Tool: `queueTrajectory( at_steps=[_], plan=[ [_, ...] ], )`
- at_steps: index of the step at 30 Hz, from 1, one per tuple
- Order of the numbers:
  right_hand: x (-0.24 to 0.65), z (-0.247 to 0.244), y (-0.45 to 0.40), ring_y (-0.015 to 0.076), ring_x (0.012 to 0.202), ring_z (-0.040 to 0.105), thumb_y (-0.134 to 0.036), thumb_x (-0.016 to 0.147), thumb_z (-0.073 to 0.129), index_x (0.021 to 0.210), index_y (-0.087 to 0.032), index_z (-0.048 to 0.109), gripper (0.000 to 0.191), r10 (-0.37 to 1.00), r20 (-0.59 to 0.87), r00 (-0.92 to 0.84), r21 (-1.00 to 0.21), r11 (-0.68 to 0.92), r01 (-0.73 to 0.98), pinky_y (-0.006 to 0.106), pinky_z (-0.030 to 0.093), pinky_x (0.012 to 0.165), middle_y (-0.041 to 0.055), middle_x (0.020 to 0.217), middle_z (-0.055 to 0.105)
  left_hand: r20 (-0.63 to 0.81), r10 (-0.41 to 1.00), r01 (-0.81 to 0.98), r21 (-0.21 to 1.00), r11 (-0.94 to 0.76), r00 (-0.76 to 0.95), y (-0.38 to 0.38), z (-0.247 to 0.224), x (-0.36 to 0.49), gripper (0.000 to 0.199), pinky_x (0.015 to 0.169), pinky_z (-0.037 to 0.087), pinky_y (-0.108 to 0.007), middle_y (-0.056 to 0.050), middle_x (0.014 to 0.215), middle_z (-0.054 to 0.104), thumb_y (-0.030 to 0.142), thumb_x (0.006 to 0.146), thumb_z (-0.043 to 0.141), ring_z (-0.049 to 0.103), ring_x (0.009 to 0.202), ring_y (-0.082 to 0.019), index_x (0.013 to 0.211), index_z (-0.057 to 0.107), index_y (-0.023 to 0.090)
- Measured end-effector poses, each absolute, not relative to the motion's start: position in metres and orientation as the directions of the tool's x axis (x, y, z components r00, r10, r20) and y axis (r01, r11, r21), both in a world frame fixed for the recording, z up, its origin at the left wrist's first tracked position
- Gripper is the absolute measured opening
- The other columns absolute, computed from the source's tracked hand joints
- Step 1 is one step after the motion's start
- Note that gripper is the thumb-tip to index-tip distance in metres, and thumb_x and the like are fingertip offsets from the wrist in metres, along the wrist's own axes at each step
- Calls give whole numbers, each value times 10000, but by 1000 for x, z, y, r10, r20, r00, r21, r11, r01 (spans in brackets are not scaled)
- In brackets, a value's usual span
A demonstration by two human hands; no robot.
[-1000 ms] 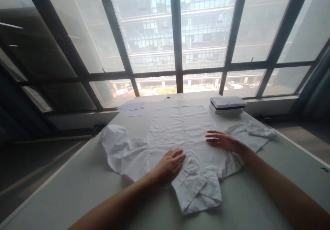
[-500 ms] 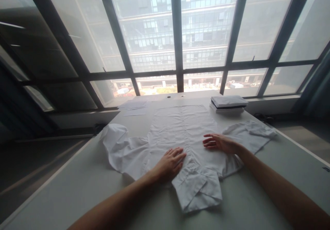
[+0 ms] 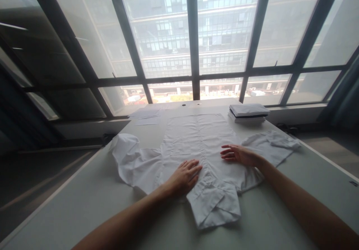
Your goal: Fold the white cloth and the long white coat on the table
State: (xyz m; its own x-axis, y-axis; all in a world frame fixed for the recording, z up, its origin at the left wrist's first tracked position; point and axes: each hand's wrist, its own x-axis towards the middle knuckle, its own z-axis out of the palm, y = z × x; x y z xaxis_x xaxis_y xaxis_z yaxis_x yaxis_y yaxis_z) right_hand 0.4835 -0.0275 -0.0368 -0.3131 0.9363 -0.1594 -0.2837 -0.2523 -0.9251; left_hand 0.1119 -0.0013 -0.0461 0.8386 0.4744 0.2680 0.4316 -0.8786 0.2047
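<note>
A white shirt [image 3: 182, 138] lies spread on the table, front side up, with its gathered button strip running down the middle. Its collar end [image 3: 215, 205] points toward me, and the two sleeves stretch out left and right. My left hand [image 3: 185, 176] rests flat on the shirt's upper front, left of the button strip, fingers together and stretched out. On the other side of the strip, my right hand [image 3: 238, 155] is on or just over the cloth, its fingers loosely extended. Neither hand grips anything.
A stack of folded white cloth [image 3: 248, 112] with a dark layer stands at the table's back right. Flat white sheets [image 3: 146, 117] lie at the back left. The white table [image 3: 84, 205] reaches to large windows [image 3: 165, 29]; dark curtains [image 3: 22, 111] hang at the sides.
</note>
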Motion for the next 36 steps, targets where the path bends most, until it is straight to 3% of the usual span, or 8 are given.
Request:
queueTrajectory(
  at_steps=[36],
  plan=[
    [491,-44,-24,283,1164,704,-395,999,573,1278,-195,636,349,928,-144,-345,-921,-253,-295,534,419,1169,159,1245,722,229,481,438,215,-873,846,-2,-44,113,468,1218,361,-536,-103,1537,515,248,994,550,448,1449,-294,1462,548,258]
  ],
)
